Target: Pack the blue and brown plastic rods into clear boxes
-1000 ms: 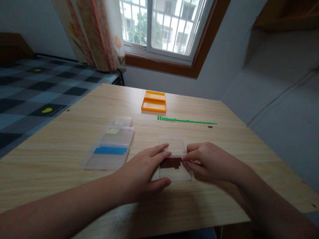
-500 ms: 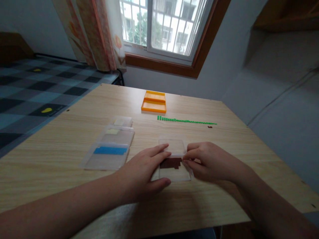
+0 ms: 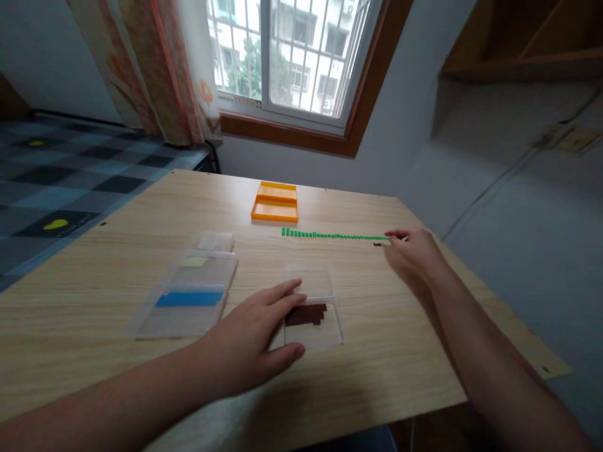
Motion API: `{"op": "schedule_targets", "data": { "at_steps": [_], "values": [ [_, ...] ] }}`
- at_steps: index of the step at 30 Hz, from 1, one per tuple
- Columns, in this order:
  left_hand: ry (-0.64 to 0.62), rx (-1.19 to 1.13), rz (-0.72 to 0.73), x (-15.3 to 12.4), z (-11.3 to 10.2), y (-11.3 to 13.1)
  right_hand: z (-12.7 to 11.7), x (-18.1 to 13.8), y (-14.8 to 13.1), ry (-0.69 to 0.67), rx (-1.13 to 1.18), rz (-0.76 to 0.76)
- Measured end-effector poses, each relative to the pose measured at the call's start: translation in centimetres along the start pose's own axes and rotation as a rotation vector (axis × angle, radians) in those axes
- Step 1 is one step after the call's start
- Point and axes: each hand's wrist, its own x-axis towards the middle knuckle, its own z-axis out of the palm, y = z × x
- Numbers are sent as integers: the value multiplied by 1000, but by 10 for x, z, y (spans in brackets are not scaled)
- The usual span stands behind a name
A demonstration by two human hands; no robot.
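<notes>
My left hand (image 3: 257,336) lies with fingers spread across the left side of an open, clear plastic box (image 3: 325,329). Dark brown strips (image 3: 306,314) lie together in its lower half, partly covered by my fingers. My right hand (image 3: 412,248) is stretched out to the right end of a long row of small green pieces (image 3: 325,236). Its thumb and fingertips are pinched together there, and what they grip is too small to make out. A few tiny dark brown pieces (image 3: 377,245) lie on the table just left of and below those fingertips.
Left of my left hand lie clear cases, one with blue strips (image 3: 189,299) and one with a pale yellow piece (image 3: 193,261). An orange two-part tray (image 3: 275,209) sits toward the table's (image 3: 226,204) far edge. A checked bed (image 3: 85,169) stands beyond the left edge.
My right hand has left the clear box and reached far right, to the end of the green row. My left hand stays on the box. The view has shifted slightly.
</notes>
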Motion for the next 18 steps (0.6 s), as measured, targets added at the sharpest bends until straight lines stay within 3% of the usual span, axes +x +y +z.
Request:
{"op": "schedule_targets", "data": {
  "at_steps": [6, 18],
  "values": [
    [36, -13, 19, -2, 4, -6, 16, 4, 10, -88, -93, 46],
    [4, -13, -11, 0, -2, 2, 19, 4, 3, -161, -217, 71]
  ]
}}
